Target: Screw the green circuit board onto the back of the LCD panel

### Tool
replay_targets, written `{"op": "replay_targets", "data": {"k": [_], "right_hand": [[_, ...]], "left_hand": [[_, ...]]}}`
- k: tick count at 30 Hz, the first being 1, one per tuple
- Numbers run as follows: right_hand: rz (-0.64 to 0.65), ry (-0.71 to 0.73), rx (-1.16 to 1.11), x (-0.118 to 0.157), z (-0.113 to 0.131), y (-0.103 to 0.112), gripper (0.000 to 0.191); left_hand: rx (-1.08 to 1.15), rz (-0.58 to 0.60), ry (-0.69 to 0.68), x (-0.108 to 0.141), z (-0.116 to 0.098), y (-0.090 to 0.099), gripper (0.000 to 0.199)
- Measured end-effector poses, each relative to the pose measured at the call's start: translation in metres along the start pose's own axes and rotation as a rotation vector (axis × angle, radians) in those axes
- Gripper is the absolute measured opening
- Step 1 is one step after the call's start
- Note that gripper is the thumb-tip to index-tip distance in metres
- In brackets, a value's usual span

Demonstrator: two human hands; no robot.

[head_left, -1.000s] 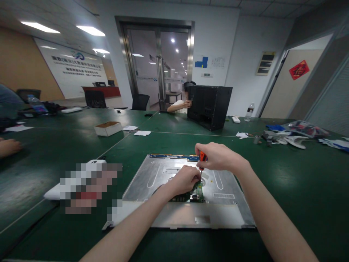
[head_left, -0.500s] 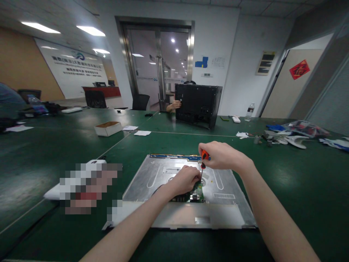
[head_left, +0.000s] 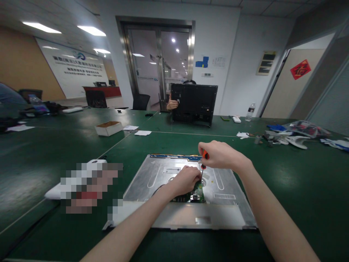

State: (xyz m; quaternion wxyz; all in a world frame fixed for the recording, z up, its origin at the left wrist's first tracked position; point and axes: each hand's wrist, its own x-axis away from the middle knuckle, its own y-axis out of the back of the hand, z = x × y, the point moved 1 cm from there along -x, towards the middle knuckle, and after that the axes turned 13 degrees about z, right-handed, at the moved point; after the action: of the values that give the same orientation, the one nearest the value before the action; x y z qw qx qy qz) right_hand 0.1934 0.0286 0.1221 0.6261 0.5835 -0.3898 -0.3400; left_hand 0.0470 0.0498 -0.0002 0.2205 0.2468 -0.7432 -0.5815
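A silvery metal display panel lies flat on the green table, its back upward. My right hand is closed round the orange-and-black handle of a screwdriver. The screwdriver's shaft points down at a green circuit board on the middle of the panel; the tip is hidden by my left fingers. My left hand rests over the board with its fingers pressed together beside that tip. What they hold, if anything, is hidden. A thin blue board runs along the panel's far edge.
Across the table, a person's hand touches an upright black monitor housing. An open box and paper lie farther left. A partly blurred white object is left of the panel. Gloves and plastic bags lie at right.
Across the table, the black housing has turned and shifted slightly left, and the person's hand on it has changed its grip. My hands and the screwdriver have hardly moved.
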Motion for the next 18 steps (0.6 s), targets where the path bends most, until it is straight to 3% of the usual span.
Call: {"op": "replay_targets", "data": {"k": [6,10,15,18], "right_hand": [[0.012,-0.007,0.004,-0.0026,-0.0004,0.0002,0.026],[0.045,-0.051,0.014,-0.0045,0.0006,0.0011,0.044],[0.01,-0.014,0.023,-0.0014,0.0003,0.0015,0.017],[0.042,0.026,-0.032,0.001,-0.0009,0.001,0.026]], "left_hand": [[-0.013,0.008,0.021,-0.0021,0.001,-0.0011,0.019],[-0.022,0.011,0.027,-0.0023,0.0009,-0.0011,0.018],[-0.01,0.011,0.028,-0.0021,0.0007,-0.0008,0.021],[0.005,0.011,0.027,-0.002,0.0014,-0.0013,0.021]]}}
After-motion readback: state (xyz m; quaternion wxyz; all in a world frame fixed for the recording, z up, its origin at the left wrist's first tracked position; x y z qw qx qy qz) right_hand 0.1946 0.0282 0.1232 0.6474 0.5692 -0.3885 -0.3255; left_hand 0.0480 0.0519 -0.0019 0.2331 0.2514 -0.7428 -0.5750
